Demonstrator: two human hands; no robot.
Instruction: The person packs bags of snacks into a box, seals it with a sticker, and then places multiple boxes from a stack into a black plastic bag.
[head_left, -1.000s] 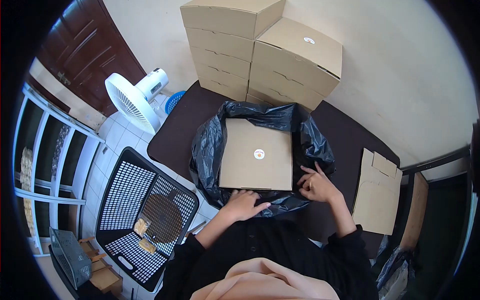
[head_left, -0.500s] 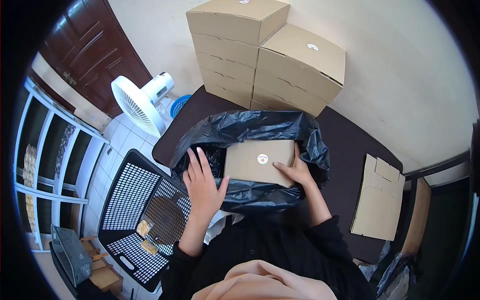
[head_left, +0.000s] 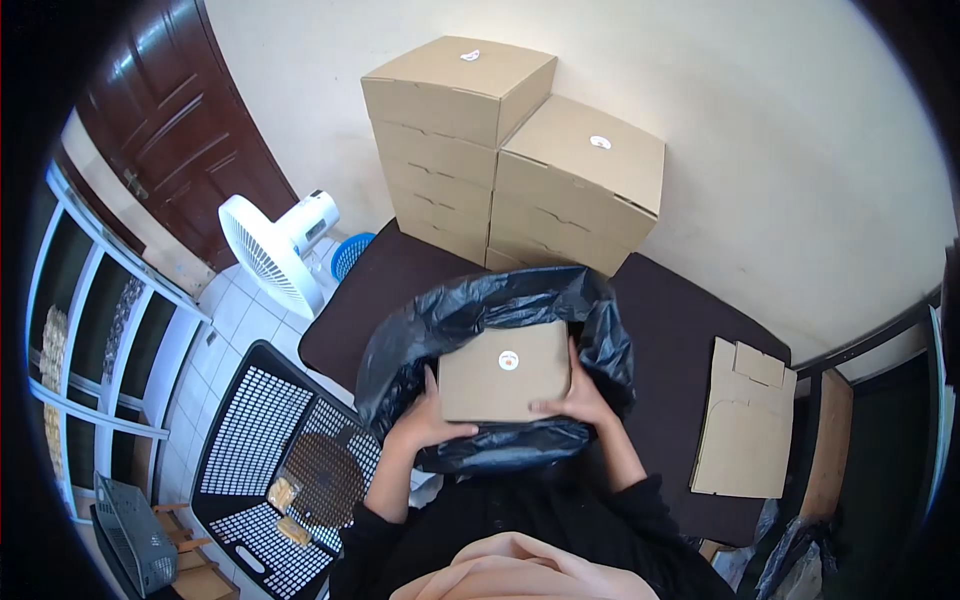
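A brown cardboard box [head_left: 490, 385] with a round sticker sits inside the open mouth of a black plastic bag [head_left: 400, 345]. At the box's left side is my left hand [head_left: 425, 420], its thumb along the near edge and its other fingers partly hidden between box and bag. My right hand [head_left: 583, 395] grips the right side, thumb on the top near the front corner. The two hands hold the box between them. Around it, the bag's crumpled rim stands up, and the bag rests on the dark table [head_left: 665, 400].
Stacked cardboard boxes [head_left: 440, 150] stand at the table's back against the wall. Flattened cardboard [head_left: 745, 420] lies at the right. A white fan [head_left: 275, 250], a blue basket [head_left: 350, 256] and a black crate [head_left: 250, 430] holding small packets [head_left: 293, 530] are at the left.
My left hand has moved from over the bag's left rim down to the box's left side. My right hand has shifted slightly along the box. The whole view has tilted upward.
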